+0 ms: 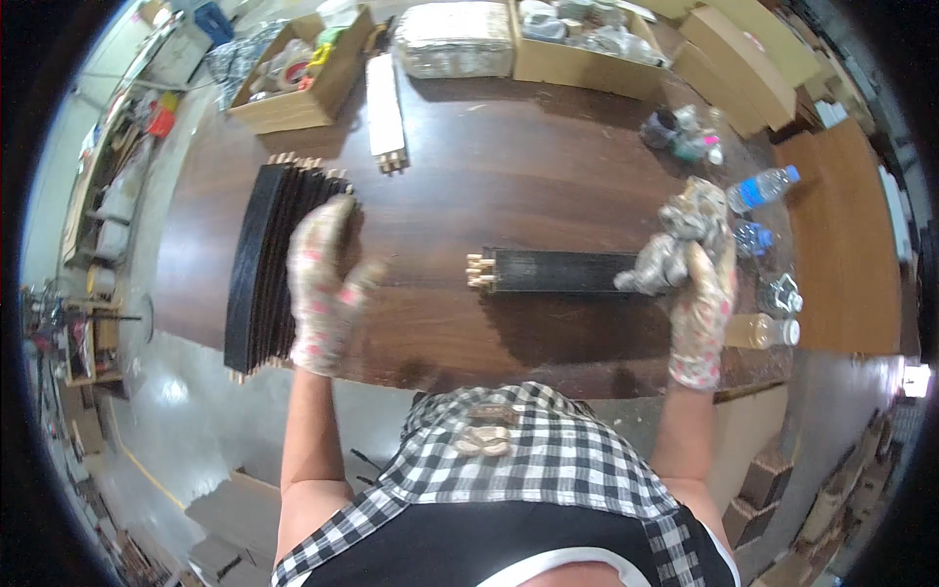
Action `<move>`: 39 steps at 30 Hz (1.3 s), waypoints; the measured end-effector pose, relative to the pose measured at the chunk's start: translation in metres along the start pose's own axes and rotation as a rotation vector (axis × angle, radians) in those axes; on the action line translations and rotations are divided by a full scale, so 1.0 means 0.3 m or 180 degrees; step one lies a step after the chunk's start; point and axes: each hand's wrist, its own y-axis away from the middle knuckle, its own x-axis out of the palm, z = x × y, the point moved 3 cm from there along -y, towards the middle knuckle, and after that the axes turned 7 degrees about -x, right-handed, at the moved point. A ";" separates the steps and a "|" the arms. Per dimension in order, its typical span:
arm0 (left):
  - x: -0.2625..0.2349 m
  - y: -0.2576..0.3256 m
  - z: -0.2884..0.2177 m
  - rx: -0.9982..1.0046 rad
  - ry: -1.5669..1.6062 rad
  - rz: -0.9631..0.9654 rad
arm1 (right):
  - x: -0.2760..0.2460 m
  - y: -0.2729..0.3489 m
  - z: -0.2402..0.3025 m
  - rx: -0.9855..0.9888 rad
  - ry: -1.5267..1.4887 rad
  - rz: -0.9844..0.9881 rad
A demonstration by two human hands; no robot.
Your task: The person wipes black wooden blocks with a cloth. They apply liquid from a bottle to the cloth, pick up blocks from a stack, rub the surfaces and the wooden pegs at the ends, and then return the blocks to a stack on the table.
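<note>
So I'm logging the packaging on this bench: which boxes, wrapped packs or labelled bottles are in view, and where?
Open cardboard box: far left, brown, holds tape rolls.
Clear-wrapped pack: far middle, pale, rectangular.
Cardboard tray: far right, brown, holds bagged items.
Water bottle: right edge, lying down, clear with blue label.

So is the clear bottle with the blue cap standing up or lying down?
Lying down. The clear bottle rests on its side on the table, cap pointing toward the far right edge.

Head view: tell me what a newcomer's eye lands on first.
The left hand, in a flowered glove, rests on a row of black panels at the table's left. The right hand holds a grey rag on a black wooden piece at centre-right. Bottles stand further right.
</note>
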 end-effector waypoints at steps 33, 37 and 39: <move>0.533 0.108 0.115 0.0381 0.1351 0.0876 | 0.301 0.263 -0.297 -0.2063 0.3894 0.2712; 0.560 0.112 0.124 -0.0060 0.2181 0.1364 | 0.104 0.212 -0.292 -0.1981 0.4406 0.2360; 0.569 0.112 0.133 0.0366 0.1670 0.1205 | 0.269 0.285 -0.280 -0.1841 0.4211 0.2761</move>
